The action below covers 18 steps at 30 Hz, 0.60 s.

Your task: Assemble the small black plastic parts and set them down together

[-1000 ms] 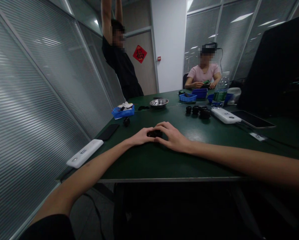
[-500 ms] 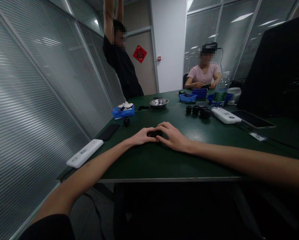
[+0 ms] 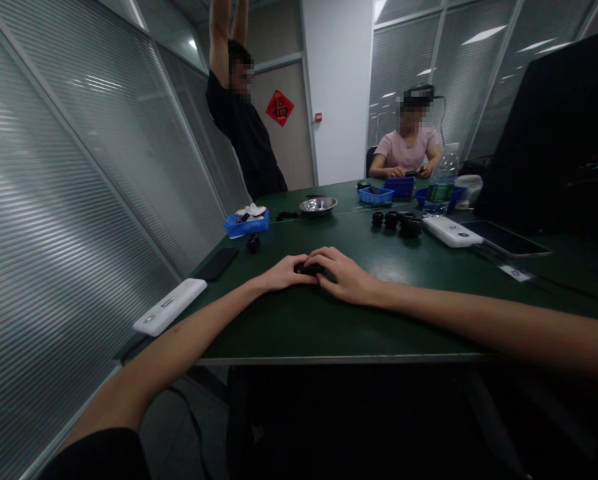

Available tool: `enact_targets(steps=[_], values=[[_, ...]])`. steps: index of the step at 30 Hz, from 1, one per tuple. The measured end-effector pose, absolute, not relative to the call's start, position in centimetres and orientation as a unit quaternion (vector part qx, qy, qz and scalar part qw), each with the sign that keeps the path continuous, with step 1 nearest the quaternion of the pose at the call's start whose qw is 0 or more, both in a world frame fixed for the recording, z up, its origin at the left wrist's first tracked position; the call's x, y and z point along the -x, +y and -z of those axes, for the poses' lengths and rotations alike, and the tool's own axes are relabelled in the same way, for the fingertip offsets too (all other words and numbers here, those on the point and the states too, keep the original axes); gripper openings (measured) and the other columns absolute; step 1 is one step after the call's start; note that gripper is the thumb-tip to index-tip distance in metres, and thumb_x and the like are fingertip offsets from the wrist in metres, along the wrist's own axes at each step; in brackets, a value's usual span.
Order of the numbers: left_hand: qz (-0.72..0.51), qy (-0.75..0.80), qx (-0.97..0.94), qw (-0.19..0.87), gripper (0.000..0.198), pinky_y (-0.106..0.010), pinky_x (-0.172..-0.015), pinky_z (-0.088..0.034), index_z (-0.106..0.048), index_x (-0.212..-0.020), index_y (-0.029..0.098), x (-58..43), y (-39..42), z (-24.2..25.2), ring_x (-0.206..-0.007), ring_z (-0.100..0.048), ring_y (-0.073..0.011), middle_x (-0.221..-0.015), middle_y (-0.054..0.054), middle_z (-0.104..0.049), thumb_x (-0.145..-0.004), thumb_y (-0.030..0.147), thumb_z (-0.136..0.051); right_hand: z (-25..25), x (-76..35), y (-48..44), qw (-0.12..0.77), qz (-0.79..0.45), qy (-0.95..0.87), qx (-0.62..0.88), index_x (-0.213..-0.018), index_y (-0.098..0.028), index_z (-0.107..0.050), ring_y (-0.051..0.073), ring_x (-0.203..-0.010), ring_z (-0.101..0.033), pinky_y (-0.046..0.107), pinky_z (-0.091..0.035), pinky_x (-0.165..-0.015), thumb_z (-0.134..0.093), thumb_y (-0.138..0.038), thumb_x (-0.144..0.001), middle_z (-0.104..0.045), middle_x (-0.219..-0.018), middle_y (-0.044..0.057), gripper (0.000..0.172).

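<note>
Both my hands meet over a small black part (image 3: 307, 269) that rests on the dark green table (image 3: 329, 320). My left hand (image 3: 281, 273) grips it from the left with curled fingers. My right hand (image 3: 346, 275) covers it from the right, fingers bent over its top. Most of the part is hidden between my fingers.
A white power bank (image 3: 169, 305) and a black phone (image 3: 217, 263) lie at the left edge. Further back are a blue tray (image 3: 247, 223), a loose black part (image 3: 253, 243), a metal bowl (image 3: 318, 205), several black parts (image 3: 399, 222), another power bank (image 3: 451, 231) and a phone (image 3: 506, 239). Two people are at the far end.
My hands have stayed on the black part, with the fingers of my right hand shifting slightly. The standing person at the back has moved the raised arms a little.
</note>
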<state>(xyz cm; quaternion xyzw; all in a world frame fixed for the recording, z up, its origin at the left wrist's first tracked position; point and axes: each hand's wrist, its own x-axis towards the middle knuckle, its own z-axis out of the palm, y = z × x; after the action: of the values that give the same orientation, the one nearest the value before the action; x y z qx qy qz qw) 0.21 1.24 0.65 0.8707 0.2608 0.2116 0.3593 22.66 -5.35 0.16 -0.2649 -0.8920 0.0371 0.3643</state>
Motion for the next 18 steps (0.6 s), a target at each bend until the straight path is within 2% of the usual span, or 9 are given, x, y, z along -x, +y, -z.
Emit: enact_targets(steps=[3, 7, 10, 14, 18], values=[[-0.210, 0.267, -0.869, 0.359, 0.048, -0.033, -0.088, -0.046, -0.068, -0.119, 0.014, -0.26, 1.23, -0.66, -0.100, -0.062, -0.0212, -0.113, -0.007, -0.069, -0.082, 0.041, -0.078, -0.09, -22.61, -5.37, 0.365, -0.038, -0.895, 0.256, -0.127, -0.021, -0.061, 0.029, -0.120, -0.057, 0.053, -0.052, -0.103, -0.057, -0.012, -0.094, -0.061, -0.129, 0.012, 0.035], [-0.206, 0.257, -0.876, 0.352, 0.052, -0.031, -0.087, -0.044, -0.065, -0.130, 0.015, -0.23, 1.13, -0.79, -0.099, -0.060, -0.0198, -0.119, -0.007, -0.067, -0.085, 0.040, -0.075, -0.02, -22.70, -5.22, 0.367, -0.023, -0.884, 0.287, -0.133, -0.020, -0.059, 0.030, -0.119, -0.057, 0.054, -0.054, -0.101, -0.061, -0.025, -0.098, -0.059, -0.130, 0.014, 0.035], [-0.205, 0.261, -0.874, 0.354, 0.048, -0.031, -0.084, -0.044, -0.067, -0.123, 0.014, -0.29, 1.01, -0.87, -0.095, -0.059, -0.0190, -0.111, -0.006, -0.068, -0.084, 0.042, -0.076, -0.05, -22.74, -5.22, 0.366, -0.026, -0.886, 0.282, -0.130, -0.021, -0.060, 0.029, -0.118, -0.058, 0.053, -0.054, -0.101, -0.057, -0.021, -0.099, -0.061, -0.127, 0.014, 0.032], [-0.212, 0.267, -0.863, 0.372, 0.046, -0.032, -0.087, -0.045, -0.067, -0.115, 0.013, -0.43, 0.99, -0.84, -0.098, -0.061, -0.0202, -0.109, -0.005, -0.068, -0.081, 0.041, -0.079, -0.14, -22.69, -5.42, 0.363, -0.038, -0.898, 0.247, -0.130, -0.023, -0.060, 0.028, -0.122, -0.057, 0.054, -0.052, -0.105, -0.054, -0.011, -0.095, -0.062, -0.130, 0.012, 0.037], [-0.210, 0.272, -0.864, 0.369, 0.047, -0.032, -0.087, -0.046, -0.067, -0.117, 0.013, -0.41, 1.14, -0.76, -0.099, -0.061, -0.0207, -0.112, -0.006, -0.068, -0.080, 0.041, -0.078, -0.24, -22.70, -5.52, 0.366, -0.027, -0.893, 0.260, -0.129, -0.023, -0.061, 0.030, -0.122, -0.056, 0.054, -0.051, -0.104, -0.057, -0.019, -0.098, -0.060, -0.131, 0.012, 0.032]])
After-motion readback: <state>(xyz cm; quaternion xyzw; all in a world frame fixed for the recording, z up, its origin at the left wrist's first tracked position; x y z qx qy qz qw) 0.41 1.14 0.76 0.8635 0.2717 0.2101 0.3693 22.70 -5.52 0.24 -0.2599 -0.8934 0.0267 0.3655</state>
